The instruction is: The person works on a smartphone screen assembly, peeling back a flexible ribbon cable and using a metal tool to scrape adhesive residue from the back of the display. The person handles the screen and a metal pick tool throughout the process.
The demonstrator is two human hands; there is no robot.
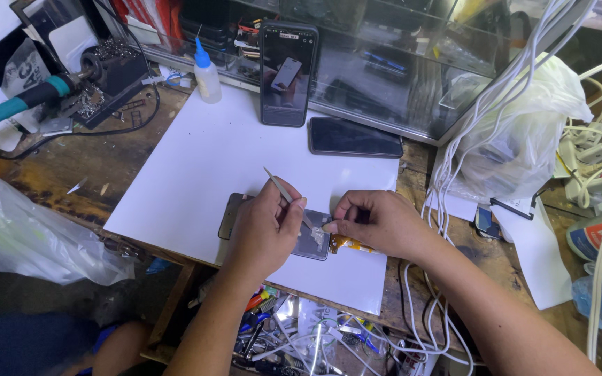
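Left hand [265, 226] pinching thin tool [278, 184] | right hand [374, 221] pressing phone panel [311, 240] | white sheet [203, 167], cluttered wooden bench [71, 167]

Bright, even overhead light floods the white mat [196, 167], leaving only soft, short shadows beneath both hands; reflections glaze the glass cabinet [398, 63], wide-angle distortion bends the frame edges, and lower corners fall dim
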